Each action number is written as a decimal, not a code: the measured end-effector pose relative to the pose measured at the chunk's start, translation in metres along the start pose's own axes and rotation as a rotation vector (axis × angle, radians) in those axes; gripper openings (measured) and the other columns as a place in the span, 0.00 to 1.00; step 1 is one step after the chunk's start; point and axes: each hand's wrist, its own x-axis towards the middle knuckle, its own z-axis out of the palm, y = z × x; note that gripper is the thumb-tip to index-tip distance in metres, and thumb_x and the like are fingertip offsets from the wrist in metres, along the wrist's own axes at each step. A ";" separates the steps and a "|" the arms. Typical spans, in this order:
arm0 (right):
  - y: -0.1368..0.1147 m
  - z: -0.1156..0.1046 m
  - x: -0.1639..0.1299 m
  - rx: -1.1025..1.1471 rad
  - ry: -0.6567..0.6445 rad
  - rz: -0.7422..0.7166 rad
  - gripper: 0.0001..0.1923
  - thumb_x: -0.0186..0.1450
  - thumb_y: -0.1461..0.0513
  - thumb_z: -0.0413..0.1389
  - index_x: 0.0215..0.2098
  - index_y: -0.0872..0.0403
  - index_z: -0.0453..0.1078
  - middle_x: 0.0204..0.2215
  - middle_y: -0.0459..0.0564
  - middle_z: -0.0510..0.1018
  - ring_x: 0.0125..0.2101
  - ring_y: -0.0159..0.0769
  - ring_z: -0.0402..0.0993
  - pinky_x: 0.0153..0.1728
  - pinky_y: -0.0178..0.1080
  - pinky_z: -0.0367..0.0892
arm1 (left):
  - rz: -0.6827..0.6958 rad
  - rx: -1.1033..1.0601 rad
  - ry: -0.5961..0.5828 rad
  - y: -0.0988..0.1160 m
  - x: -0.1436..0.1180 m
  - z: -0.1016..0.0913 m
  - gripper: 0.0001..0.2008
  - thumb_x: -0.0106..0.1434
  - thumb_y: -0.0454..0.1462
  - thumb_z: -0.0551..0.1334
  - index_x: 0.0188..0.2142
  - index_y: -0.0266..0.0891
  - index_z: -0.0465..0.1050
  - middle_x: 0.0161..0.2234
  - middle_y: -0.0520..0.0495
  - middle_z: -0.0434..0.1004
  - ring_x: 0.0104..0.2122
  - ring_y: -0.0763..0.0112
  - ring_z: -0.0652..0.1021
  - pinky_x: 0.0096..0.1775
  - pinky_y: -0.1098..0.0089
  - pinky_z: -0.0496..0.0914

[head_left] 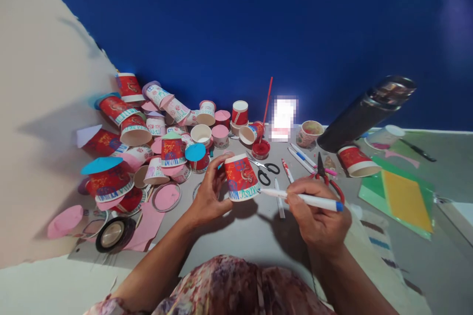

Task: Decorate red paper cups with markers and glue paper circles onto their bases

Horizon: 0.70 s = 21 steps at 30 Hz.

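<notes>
The red paper cup [241, 177] was held upside down above the grey table [251, 236], near the middle of the work area, with its wide rim facing down and toward the person. The left hand [210, 192] grasped the cup from its left side, fingers wrapped around the wall and the thumb near the base. The right hand [318, 216] gripped a white marker [301, 199] with a blue end cap; the marker lay nearly level, and its tip touched the band of blue strokes at the cup's rim. Just behind the cup lay black-handled scissors [266, 170], and behind the right hand lay red-handled pliers [325, 177] among several loose pens [303, 156]. Further back stood a red lid of paint [260, 149] with a red stick [266, 103] rising from it. To the left, a large pile of decorated cups [162, 133] covered the table, some capped with pink or blue paper discs, with a roll of tape [114, 234] at the pile's near edge. To the right stood a dark flask [364, 113], a second red cup lying on its side [356, 161], and a stack of green and yellow sheets [402, 197]. A deep blue wall [258, 19] closed off the far side of the table.
</notes>
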 end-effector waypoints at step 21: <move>0.011 -0.002 -0.002 0.158 -0.029 0.205 0.06 0.70 0.64 0.59 0.34 0.52 0.75 0.24 0.43 0.77 0.20 0.29 0.71 0.20 0.32 0.65 | -0.099 -0.018 0.027 0.005 0.000 0.001 0.42 0.56 0.39 0.76 0.64 0.55 0.57 0.68 0.40 0.64 0.63 0.50 0.75 0.60 0.53 0.74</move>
